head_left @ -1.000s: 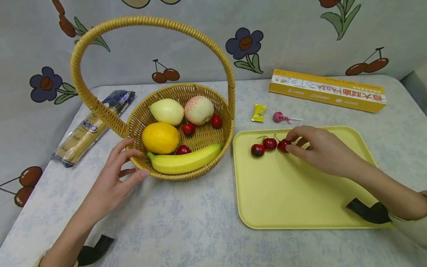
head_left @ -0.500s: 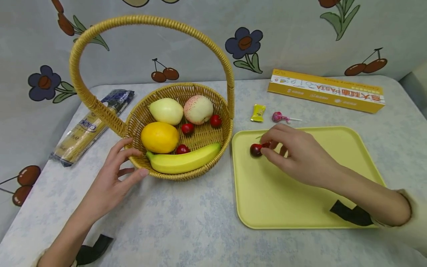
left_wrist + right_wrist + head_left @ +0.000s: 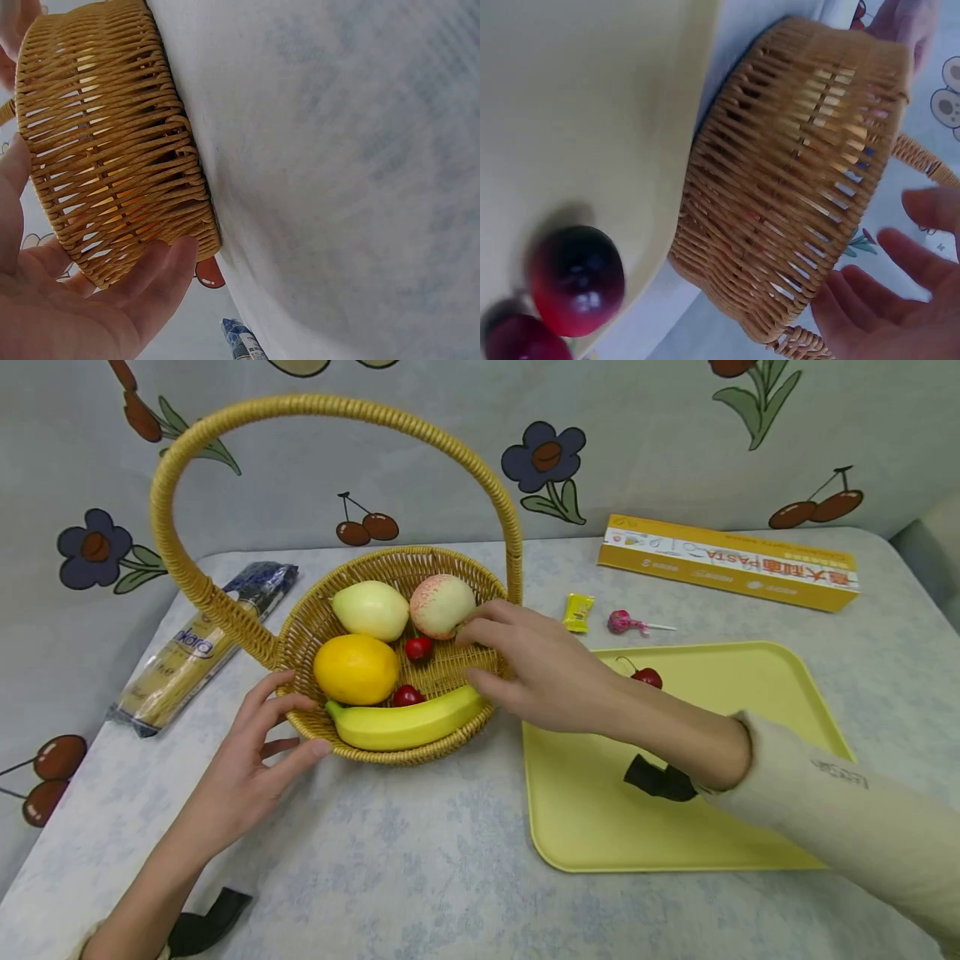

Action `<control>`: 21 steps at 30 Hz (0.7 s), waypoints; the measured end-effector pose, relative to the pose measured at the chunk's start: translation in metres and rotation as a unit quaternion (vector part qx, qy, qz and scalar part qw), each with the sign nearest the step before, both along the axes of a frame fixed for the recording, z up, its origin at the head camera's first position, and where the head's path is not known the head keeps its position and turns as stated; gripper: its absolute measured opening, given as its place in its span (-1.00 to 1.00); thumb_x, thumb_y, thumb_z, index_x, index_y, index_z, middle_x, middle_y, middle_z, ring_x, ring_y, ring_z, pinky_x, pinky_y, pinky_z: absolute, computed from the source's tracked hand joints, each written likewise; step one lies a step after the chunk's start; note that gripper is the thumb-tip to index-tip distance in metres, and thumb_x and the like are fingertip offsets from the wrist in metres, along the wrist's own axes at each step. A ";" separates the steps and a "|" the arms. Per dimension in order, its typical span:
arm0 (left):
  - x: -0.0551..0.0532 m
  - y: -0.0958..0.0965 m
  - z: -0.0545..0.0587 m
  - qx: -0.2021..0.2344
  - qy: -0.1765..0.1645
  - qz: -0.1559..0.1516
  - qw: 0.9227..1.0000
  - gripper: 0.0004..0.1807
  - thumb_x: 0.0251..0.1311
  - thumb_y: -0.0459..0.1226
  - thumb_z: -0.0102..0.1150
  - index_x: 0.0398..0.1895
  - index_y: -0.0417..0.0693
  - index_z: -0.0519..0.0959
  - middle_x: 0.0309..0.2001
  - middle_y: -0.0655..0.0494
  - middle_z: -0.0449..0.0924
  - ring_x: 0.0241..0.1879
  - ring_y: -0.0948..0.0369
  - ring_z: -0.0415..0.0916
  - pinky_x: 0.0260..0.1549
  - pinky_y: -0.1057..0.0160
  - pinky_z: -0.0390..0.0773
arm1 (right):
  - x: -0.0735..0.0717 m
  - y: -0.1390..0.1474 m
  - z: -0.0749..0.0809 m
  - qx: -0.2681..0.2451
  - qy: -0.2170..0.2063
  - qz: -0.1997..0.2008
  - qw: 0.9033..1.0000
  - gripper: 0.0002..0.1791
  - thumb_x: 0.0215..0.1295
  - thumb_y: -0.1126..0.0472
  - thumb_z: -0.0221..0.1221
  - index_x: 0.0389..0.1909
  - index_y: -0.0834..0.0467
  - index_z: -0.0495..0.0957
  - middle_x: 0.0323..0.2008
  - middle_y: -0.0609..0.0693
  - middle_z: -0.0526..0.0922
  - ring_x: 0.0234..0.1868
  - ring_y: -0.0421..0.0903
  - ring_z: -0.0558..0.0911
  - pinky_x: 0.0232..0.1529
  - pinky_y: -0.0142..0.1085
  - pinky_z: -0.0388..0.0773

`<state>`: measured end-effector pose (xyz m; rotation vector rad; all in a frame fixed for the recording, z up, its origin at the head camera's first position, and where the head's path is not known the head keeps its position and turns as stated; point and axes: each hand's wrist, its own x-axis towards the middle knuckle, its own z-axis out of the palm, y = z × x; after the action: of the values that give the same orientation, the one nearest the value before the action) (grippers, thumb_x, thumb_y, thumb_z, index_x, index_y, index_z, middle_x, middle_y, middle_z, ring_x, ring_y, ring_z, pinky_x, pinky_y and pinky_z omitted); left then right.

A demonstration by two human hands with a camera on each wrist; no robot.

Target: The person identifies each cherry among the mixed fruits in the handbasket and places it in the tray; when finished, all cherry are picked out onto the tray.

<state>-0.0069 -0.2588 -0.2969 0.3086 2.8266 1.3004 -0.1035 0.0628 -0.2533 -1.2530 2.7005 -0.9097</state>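
A round wicker basket (image 3: 420, 752) with a tall handle holds a banana (image 3: 405, 722), a yellow mango-like fruit (image 3: 357, 669), a pale green fruit (image 3: 371, 610), a peach (image 3: 441, 606) and red cherries (image 3: 419, 649). My left hand (image 3: 258, 760) holds its left side, fingers over the rim and thumb outside; the left wrist view shows fingertips against the weave. At the right rim, my right hand (image 3: 536, 668) reaches over with thumb and fingers spread. Between these fingers (image 3: 907, 259) the right wrist view shows no object. Behind the hand, part of the basket's inside is hidden.
A yellow tray (image 3: 570, 843) lies right of the basket; cherries (image 3: 577, 281) on it are partly hidden by my right arm. Behind it are a wrapped candy (image 3: 578, 612), a lollipop (image 3: 622, 622) and a pasta box (image 3: 727, 564). A spaghetti pack (image 3: 191, 652) lies far left.
My right hand has moved left from the cherries on the tray to the basket's right rim. The left hand stays at the basket's left side.
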 end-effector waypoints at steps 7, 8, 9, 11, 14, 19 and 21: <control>0.001 -0.001 0.000 0.002 -0.001 0.002 1.000 -0.64 0.32 -0.35 0.23 0.12 -0.28 0.43 0.49 -0.09 -0.05 0.37 -0.14 0.08 -0.10 0.64 0.43 | -0.033 -0.032 -0.007 0.107 -0.041 0.037 0.993 -0.60 0.37 0.15 0.18 0.17 0.21 0.53 0.05 0.13 0.51 -0.07 -0.01 0.48 -0.06 -0.18 0.49; 0.001 -0.001 0.000 0.002 -0.002 0.003 1.000 -0.64 0.32 -0.35 0.23 0.12 -0.28 0.43 0.49 -0.09 -0.05 0.37 -0.14 0.07 -0.10 0.64 0.43 | -0.036 -0.035 -0.007 0.121 -0.044 0.038 0.991 -0.60 0.38 0.15 0.17 0.18 0.21 0.52 0.03 0.13 0.51 -0.10 -0.01 0.47 -0.10 -0.19 0.48; 0.001 0.000 0.000 0.002 -0.002 0.003 1.000 -0.64 0.32 -0.35 0.23 0.12 -0.28 0.43 0.49 -0.09 -0.05 0.37 -0.14 0.08 -0.10 0.64 0.43 | -0.038 -0.038 -0.007 0.135 -0.046 0.038 0.989 -0.60 0.38 0.14 0.17 0.18 0.21 0.52 -0.01 0.13 0.50 -0.14 0.00 0.46 -0.16 -0.19 0.46; 0.001 0.000 0.001 0.002 -0.004 0.004 1.000 -0.63 0.32 -0.35 0.23 0.12 -0.28 0.43 0.49 -0.10 -0.06 0.37 -0.15 0.07 -0.10 0.64 0.43 | -0.040 -0.043 -0.007 0.157 -0.052 0.037 0.986 -0.59 0.38 0.13 0.16 0.18 0.20 0.50 -0.08 0.12 0.48 -0.19 0.01 0.43 -0.24 -0.19 0.42; 0.001 0.000 0.001 0.002 -0.004 0.004 1.000 -0.63 0.33 -0.34 0.23 0.13 -0.28 0.43 0.50 -0.10 -0.06 0.38 -0.15 0.07 -0.10 0.64 0.43 | -0.043 -0.048 -0.006 0.187 -0.065 0.033 0.980 -0.56 0.39 0.08 0.18 0.19 0.20 0.47 -0.11 0.12 0.45 -0.20 0.02 0.42 -0.25 -0.18 0.40; 0.001 0.000 0.001 0.000 -0.003 0.004 1.000 -0.63 0.33 -0.34 0.22 0.13 -0.28 0.43 0.49 -0.10 -0.05 0.37 -0.15 0.08 -0.10 0.64 0.42 | -0.047 -0.052 -0.003 0.208 -0.101 0.028 0.972 -0.51 0.40 0.04 0.19 0.23 0.20 0.41 -0.05 0.14 0.44 -0.17 0.04 0.46 -0.15 -0.17 0.45; 0.001 0.000 0.000 -0.001 -0.003 0.005 1.000 -0.63 0.33 -0.33 0.22 0.13 -0.28 0.43 0.49 -0.09 -0.05 0.37 -0.15 0.08 -0.10 0.64 0.42 | -0.048 -0.053 -0.002 0.214 -0.106 0.032 0.971 -0.46 0.39 0.02 0.20 0.27 0.20 0.39 -0.01 0.14 0.45 -0.13 0.05 0.48 -0.08 -0.16 0.46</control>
<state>-0.0063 -0.2589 -0.2965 0.2920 2.8289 1.2970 -0.1513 0.0096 -0.2554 -1.0741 2.4866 -0.3906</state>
